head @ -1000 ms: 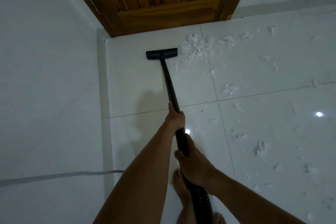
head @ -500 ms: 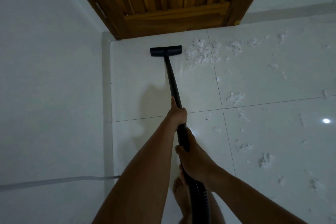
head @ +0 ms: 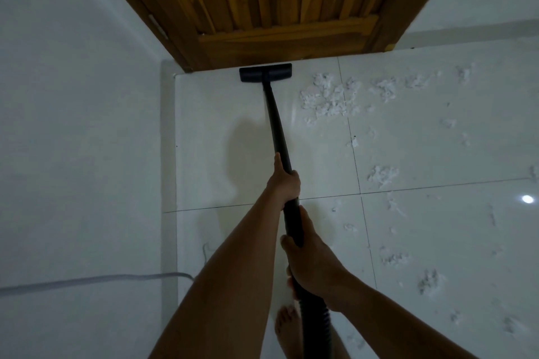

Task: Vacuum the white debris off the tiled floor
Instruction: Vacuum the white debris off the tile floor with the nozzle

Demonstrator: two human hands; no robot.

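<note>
Head view: beside a bare foot (head: 287,332), the right hand (head: 316,268) wraps the smooth black wand (head: 279,131) where it meets the ribbed hose (head: 316,329); farther up, the left hand (head: 287,182) grips the wand too. Its long axis points away from the person, leaning slightly left, ending in a flat rectangular floor head (head: 265,73) set crosswise on the glossy tiled floor (head: 215,108), against the slatted wooden door (head: 277,3). Fluffy white debris (head: 329,97) lies just right.

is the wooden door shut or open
Shut: the wooden door fills its frame side to side, no gap showing, with the vacuum head right at its foot.
</note>
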